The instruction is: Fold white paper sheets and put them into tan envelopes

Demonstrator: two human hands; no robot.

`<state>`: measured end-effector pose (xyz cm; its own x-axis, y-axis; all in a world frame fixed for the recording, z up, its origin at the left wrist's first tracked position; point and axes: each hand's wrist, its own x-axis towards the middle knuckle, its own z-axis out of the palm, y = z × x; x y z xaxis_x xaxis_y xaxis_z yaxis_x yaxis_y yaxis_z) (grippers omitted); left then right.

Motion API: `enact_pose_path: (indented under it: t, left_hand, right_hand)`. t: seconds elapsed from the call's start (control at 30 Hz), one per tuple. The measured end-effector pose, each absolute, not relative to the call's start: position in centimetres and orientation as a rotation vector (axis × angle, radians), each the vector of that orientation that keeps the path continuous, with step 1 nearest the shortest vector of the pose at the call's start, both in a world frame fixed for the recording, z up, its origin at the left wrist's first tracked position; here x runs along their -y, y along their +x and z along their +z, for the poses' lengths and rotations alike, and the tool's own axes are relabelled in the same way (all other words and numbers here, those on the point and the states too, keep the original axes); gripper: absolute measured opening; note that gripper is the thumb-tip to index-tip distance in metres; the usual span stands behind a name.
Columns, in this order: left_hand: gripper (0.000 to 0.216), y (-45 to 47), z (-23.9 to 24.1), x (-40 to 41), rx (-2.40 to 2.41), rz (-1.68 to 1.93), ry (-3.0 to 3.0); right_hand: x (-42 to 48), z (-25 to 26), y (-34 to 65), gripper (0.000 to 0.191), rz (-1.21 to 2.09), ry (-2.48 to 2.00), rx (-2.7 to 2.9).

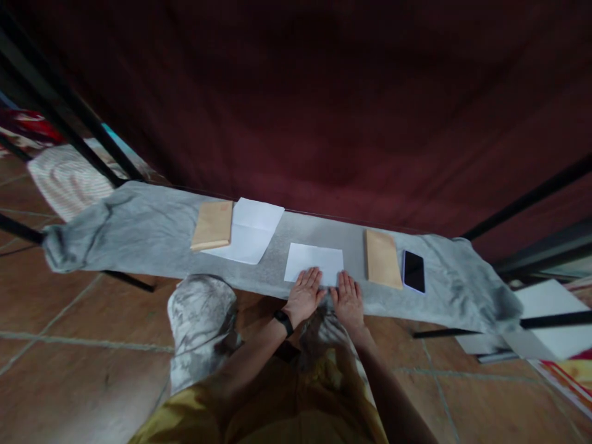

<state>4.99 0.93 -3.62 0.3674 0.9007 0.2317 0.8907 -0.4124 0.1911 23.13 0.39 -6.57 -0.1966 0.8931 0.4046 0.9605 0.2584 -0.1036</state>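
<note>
A folded white sheet (315,259) lies on a narrow table covered with grey cloth (152,228). My left hand (304,295) rests flat on the sheet's near edge, fingers stretched out; a black band is on that wrist. My right hand (348,298) lies flat beside it, fingertips at the sheet's near right corner. Neither hand holds anything. A brown envelope (382,258) lies just right of the sheet, and a dark phone (413,271) lies beyond it.
A second brown envelope (213,224) lies on more white paper (252,231) at the left. A dark red curtain (324,105) hangs behind the table. Black frame bars (69,117) stand at both sides. White sheets (548,317) lie low at the right. The floor is tiled.
</note>
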Motion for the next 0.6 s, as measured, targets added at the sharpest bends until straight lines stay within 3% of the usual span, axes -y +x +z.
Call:
enact_pose_path:
  t: [0.6]
  left_hand:
    - [0.053,1.8,-3.7,-2.1,-1.894,0.412,2.543]
  right_hand:
    - [-9.1,-4.9,15.4,0.053,0.186,-1.647,2.293]
